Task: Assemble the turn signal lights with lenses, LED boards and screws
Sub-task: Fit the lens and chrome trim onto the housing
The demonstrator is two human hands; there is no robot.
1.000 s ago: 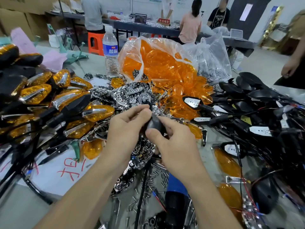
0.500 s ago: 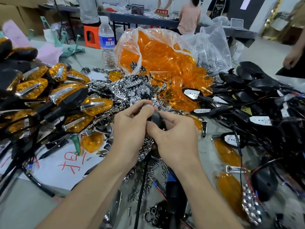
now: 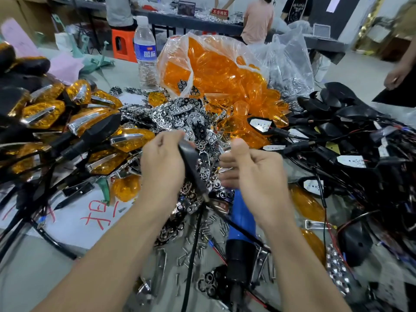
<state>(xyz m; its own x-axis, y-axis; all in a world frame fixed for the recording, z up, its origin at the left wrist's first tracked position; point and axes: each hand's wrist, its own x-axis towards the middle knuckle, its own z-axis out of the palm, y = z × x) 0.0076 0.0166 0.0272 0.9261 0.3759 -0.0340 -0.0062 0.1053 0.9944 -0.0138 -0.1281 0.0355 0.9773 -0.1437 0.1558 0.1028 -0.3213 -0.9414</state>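
Note:
My left hand (image 3: 163,163) grips a black turn signal housing (image 3: 190,158) by its body, with the stem and wire hanging down toward me. My right hand (image 3: 252,167) is just right of it, apart from the housing, fingers loosely curled and thumb up, with nothing visible in it. Under both hands lies a heap of chrome reflector pieces (image 3: 180,118). Amber lenses (image 3: 216,70) fill a clear bag behind the heap. Loose screws (image 3: 202,235) are scattered on the table near me.
Finished amber lights (image 3: 74,122) pile up at the left. Black housings with LED boards and wires (image 3: 351,140) crowd the right. A blue electric screwdriver (image 3: 240,224) lies under my right forearm. A water bottle (image 3: 145,52) stands at the back. Another person's hand (image 3: 395,77) is at far right.
My hands have separated. The right hand let go of the housing and moved right; the left hand keeps the housing, now tilted with its stem pointing down.

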